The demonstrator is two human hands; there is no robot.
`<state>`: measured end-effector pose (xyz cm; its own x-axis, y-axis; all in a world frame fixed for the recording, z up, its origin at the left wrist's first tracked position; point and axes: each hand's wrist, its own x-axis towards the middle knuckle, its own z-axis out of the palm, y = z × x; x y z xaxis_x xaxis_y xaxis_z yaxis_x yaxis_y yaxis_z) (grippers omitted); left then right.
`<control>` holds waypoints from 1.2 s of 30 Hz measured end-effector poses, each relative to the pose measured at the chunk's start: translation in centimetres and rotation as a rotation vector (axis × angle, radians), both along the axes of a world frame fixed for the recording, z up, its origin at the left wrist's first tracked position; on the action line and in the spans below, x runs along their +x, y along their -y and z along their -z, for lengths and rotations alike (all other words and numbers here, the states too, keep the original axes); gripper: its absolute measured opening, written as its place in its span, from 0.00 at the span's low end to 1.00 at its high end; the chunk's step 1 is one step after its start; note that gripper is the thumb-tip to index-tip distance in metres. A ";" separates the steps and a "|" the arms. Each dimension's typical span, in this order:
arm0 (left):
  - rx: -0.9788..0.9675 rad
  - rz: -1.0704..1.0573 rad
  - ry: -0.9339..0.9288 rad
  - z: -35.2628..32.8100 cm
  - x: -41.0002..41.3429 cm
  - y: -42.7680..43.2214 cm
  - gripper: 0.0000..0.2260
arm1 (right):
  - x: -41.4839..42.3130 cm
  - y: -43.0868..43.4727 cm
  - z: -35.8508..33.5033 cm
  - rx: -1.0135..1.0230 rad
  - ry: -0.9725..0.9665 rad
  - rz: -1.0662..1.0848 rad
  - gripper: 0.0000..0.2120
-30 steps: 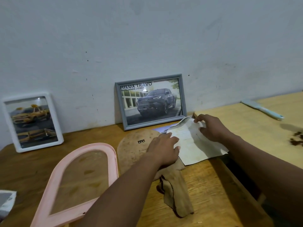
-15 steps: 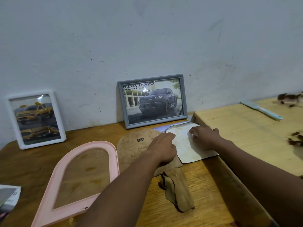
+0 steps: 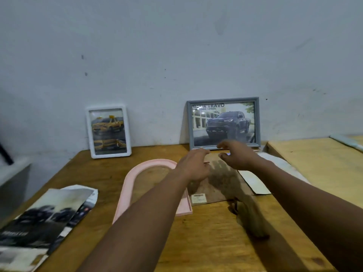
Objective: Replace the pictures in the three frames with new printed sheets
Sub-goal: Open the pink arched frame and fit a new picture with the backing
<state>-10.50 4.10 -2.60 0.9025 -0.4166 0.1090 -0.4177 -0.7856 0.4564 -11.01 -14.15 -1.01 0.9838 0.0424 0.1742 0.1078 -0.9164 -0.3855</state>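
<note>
A pink arched frame (image 3: 127, 185) lies flat and empty on the wooden table, its brown backing board (image 3: 222, 183) lying beside it on the right. Both hands hover above that board with fingers spread and nothing in them: my left hand (image 3: 194, 165) over its left edge, my right hand (image 3: 237, 156) just in front of the grey frame (image 3: 224, 122), which holds a dark pickup picture and leans on the wall. A white frame (image 3: 108, 130) with a yellow car picture leans further left. An old pale sheet (image 3: 255, 181) lies right of the board.
Printed car sheets (image 3: 45, 218) lie at the table's near left. A raised lighter wooden surface (image 3: 318, 169) adjoins on the right. A brown stand flap (image 3: 249, 214) hangs off the backing board. A grey ledge (image 3: 13, 179) sits at far left.
Both hands let go of the pale sheet, which now lies flat to the right, and lifted open above the backing board. The view swung left, bringing the printed sheets into sight.
</note>
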 end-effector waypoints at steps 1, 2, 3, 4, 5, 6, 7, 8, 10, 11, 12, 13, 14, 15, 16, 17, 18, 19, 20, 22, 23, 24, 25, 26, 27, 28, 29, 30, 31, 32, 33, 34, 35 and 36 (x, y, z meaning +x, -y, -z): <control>-0.012 -0.034 -0.002 -0.3 -0.3 -1.8 0.27 | 0.1 -1.8 -0.4 0.017 0.010 -0.032 0.17; -0.017 -0.069 0.002 -0.6 -0.6 -3.8 0.27 | 0.2 -3.8 -0.8 0.033 0.014 -0.065 0.17; -0.019 -0.108 0.004 -0.9 -0.9 -5.9 0.27 | 0.2 -5.8 -1.1 0.050 0.012 -0.098 0.17; -0.022 -0.150 0.002 -1.1 -1.2 -8.1 0.26 | 0.2 -7.9 -1.4 0.060 0.009 -0.128 0.17; -0.023 -0.193 -0.001 -1.2 -1.6 -10.4 0.26 | 0.1 -9.9 -1.6 0.067 0.007 -0.155 0.17; -0.022 -0.233 -0.002 -1.2 -2.1 -12.5 0.26 | 0.0 -12.1 -1.6 0.071 0.004 -0.181 0.17; -0.024 -0.271 -0.007 -1.2 -2.6 -14.6 0.26 | -0.2 -14.1 -1.5 0.080 0.000 -0.207 0.17; -0.037 -0.310 -0.016 -1.0 -3.2 -16.5 0.26 | -0.4 -16.2 -1.4 0.081 -0.002 -0.234 0.16; -0.101 -0.411 -0.044 -0.5 -4.5 -20.0 0.26 | -0.9 -20.2 -1.0 0.077 -0.016 -0.285 0.15; -0.127 -0.461 -0.046 -0.2 -5.2 -21.6 0.26 | -1.1 -22.1 -0.7 0.081 -0.036 -0.309 0.15; -0.127 -0.500 -0.039 0.1 -5.8 -23.2 0.25 | -1.4 -23.9 -0.4 0.088 -0.060 -0.334 0.15; -0.107 -0.527 -0.035 0.5 -6.3 -24.8 0.25 | -1.7 -25.7 0.0 0.099 -0.089 -0.357 0.16; -0.085 -0.548 -0.035 0.8 -6.9 -26.4 0.25 | -2.0 -27.5 0.3 0.106 -0.116 -0.378 0.17; -0.069 -0.567 -0.038 1.2 -7.5 -27.9 0.24 | -2.4 -29.1 0.8 0.107 -0.142 -0.399 0.18; -0.054 -0.582 -0.042 1.6 -8.0 -29.3 0.24 | -2.8 -30.6 1.2 0.099 -0.165 -0.420 0.19; -0.035 -0.589 -0.044 2.1 -8.4 -30.7 0.24 | -3.2 -32.1 1.8 0.086 -0.183 -0.439 0.21; -0.022 -0.589 -0.048 2.7 -8.9 -31.8 0.24 | -3.6 -33.3 2.4 0.069 -0.192 -0.456 0.23; -0.020 -0.589 -0.054 3.4 -9.3 -32.7 0.24 | -4.0 -34.4 3.0 0.051 -0.191 -0.470 0.24; -0.024 -0.589 -0.060 4.1 -9.7 -33.5 0.24 | -4.4 -35.4 3.7 0.039 -0.185 -0.475 0.25; -0.024 -0.582 -0.044 5.3 -10.4 -34.4 0.21 | -4.9 -36.8 5.0 0.027 -0.175 -0.460 0.28; -0.018 -0.580 -0.024 5.8 -10.6 -34.6 0.20 | -5.1 -37.2 5.6 0.018 -0.174 -0.445 0.30; -0.012 -0.582 -0.002 6.2 -10.7 -34.7 0.20 | -5.3 -37.5 6.0 0.004 -0.178 -0.429 0.33; -0.011 -0.587 0.018 6.6 -10.8 -34.7 0.19 | -5.5 -37.6 6.2 -0.011 -0.185 -0.418 0.34; -0.011 -0.595 0.036 6.9 -10.9 -34.7 0.19 | -5.7 -37.6 6.3 -0.028 -0.187 -0.413 0.35; -0.009 -0.603 0.053 7.0 -10.9 -34.6 0.19 | -5.8 -37.6 6.3 -0.039 -0.179 -0.411 0.34; -0.007 -0.610 0.061 7.1 -10.9 -34.6 0.19 | -5.9 -37.6 6.4 -0.045 -0.168 -0.408 0.34; -0.011 -0.613 0.063 7.1 -10.8 -34.5 0.19 | -5.9 -37.7 6.3 -0.041 -0.155 -0.405 0.34; -0.018 -0.616 0.062 7.1 -10.8 -34.5 0.19 | -6.0 -37.8 6.3 -0.029 -0.142 -0.400 0.33; -0.027 -0.618 0.065 7.1 -10.7 -34.4 0.20 | -6.1 -38.0 6.4 -0.004 -0.133 -0.394 0.34; -0.034 -0.620 0.069 7.0 -10.7 -34.3 0.20 | -6.2 -38.2 6.4 0.028 -0.124 -0.388 0.34; -0.037 -0.620 0.078 6.9 -10.7 -34.3 0.19 | -6.3 -38.4 6.4 0.061 -0.110 -0.385 0.33; -0.037 -0.620 0.086 6.9 -10.6 -34.3 0.19 | -6.5 -38.5 6.5 0.091 -0.092 -0.385 0.33; -0.038 -0.619 0.095 6.8 -10.6 -34.2 0.19 | -6.6 -38.7 6.5 0.123 -0.071 -0.388 0.33; -0.044 -0.620 0.100 6.7 -10.6 -34.1 0.19 | -6.7 -38.8 6.5 0.162 -0.051 -0.387 0.34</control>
